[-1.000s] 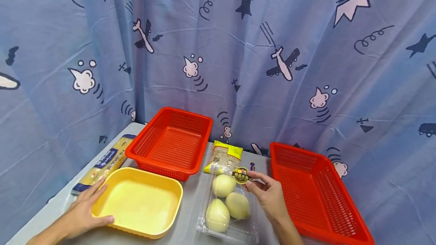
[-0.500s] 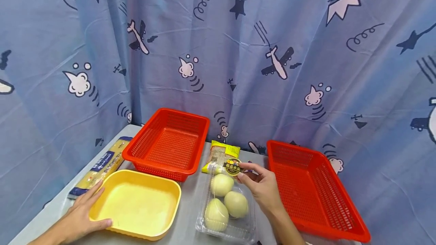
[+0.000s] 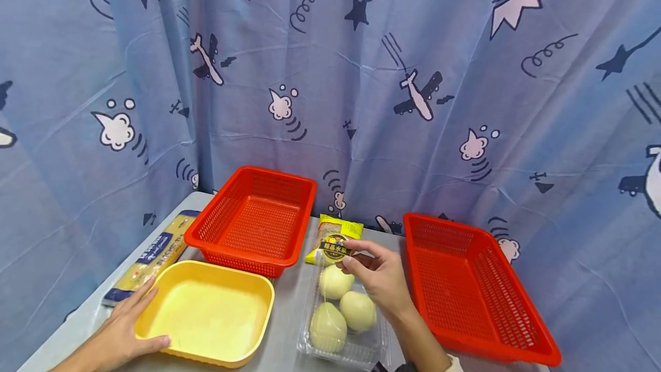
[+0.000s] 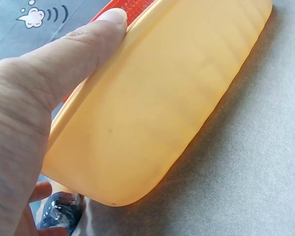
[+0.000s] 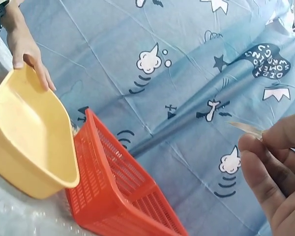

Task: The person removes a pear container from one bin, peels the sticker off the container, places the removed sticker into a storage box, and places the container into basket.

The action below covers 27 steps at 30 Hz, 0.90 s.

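Currently, right hand [image 3: 379, 280]: pinches round sticker [image 3: 333, 248] near far end of fruit box [image 3: 357, 352]
Left hand [image 3: 121, 330]: spread, touching rim of yellow tub [image 3: 214, 316]
Sticker: printed side in head view, edge-on in right-wrist view

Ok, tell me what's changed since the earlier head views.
The right hand has moved left and slightly up in the head view, carrying the round label in front of the yellow bag. Nothing was newly gripped or let go. The left hand stays on the yellow bin; the fruit box and red baskets stay put.
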Each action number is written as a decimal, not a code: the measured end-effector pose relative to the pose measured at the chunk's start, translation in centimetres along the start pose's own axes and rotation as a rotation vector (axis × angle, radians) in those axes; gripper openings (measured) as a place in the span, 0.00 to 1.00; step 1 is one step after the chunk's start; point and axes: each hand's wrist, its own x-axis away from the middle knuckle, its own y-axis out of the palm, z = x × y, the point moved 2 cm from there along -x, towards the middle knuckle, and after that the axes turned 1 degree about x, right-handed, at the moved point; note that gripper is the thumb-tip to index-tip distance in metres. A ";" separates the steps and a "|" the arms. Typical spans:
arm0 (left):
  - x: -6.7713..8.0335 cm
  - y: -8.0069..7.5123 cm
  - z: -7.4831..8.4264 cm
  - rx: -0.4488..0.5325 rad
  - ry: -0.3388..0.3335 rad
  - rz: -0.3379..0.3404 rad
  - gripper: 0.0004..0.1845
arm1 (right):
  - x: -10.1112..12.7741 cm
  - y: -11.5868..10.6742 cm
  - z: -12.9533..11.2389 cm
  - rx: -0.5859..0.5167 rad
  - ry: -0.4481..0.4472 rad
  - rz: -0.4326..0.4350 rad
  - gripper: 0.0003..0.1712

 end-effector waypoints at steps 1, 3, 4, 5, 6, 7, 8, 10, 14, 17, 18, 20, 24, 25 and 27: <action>0.0 0.0 0.0 0.001 -0.011 -0.009 0.55 | -0.1 0.2 0.0 -0.001 -0.001 -0.004 0.16; 0.0 0.0 0.0 0.001 -0.016 -0.015 0.55 | -0.3 0.6 -0.1 -0.007 -0.003 -0.013 0.16; 0.0 0.0 0.0 -0.002 -0.006 -0.008 0.55 | -0.4 0.9 -0.1 -0.008 -0.004 -0.018 0.15; 0.0 0.0 0.0 -0.005 0.004 0.000 0.55 | -0.5 1.1 -0.2 -0.011 -0.006 -0.024 0.15; -0.1 -0.1 0.0 -0.006 0.007 0.003 0.54 | -0.7 1.4 -0.2 -0.014 -0.008 -0.031 0.15; -0.1 -0.1 0.0 -0.004 0.008 0.003 0.54 | -0.8 1.7 -0.3 -0.018 -0.009 -0.039 0.15; -0.1 -0.1 0.0 -0.003 0.008 0.003 0.54 | -0.9 2.0 -0.4 -0.025 -0.011 -0.048 0.15; -0.1 -0.1 0.0 0.004 -0.008 -0.012 0.55 | -1.2 2.5 -0.6 -0.030 -0.014 -0.062 0.15; -0.2 -0.1 0.0 0.027 -0.066 -0.063 0.55 | -1.6 3.4 -0.9 -0.051 -0.013 -0.083 0.15; -0.3 0.0 0.0 0.034 -0.077 -0.071 0.56 | -1.9 4.1 -1.1 -0.085 -0.014 -0.099 0.15; -0.3 0.0 0.0 0.037 -0.075 -0.072 0.55 | -1.9 4.2 -1.1 -0.091 -0.013 -0.103 0.15; -0.2 0.1 -0.1 0.040 -0.059 -0.062 0.55 | -2.1 4.6 -1.2 -0.097 -0.014 -0.105 0.14; -0.1 0.2 -0.2 0.036 -0.006 -0.035 0.53 | -2.3 5.2 -1.1 -0.074 -0.008 -0.088 0.14; -0.1 0.2 -0.3 0.031 0.005 -0.028 0.53 | -2.4 5.4 -1.1 -0.069 -0.007 -0.083 0.14; 0.0 0.2 -0.3 0.026 0.013 -0.025 0.53 | -2.5 5.7 -1.0 -0.064 -0.003 -0.080 0.14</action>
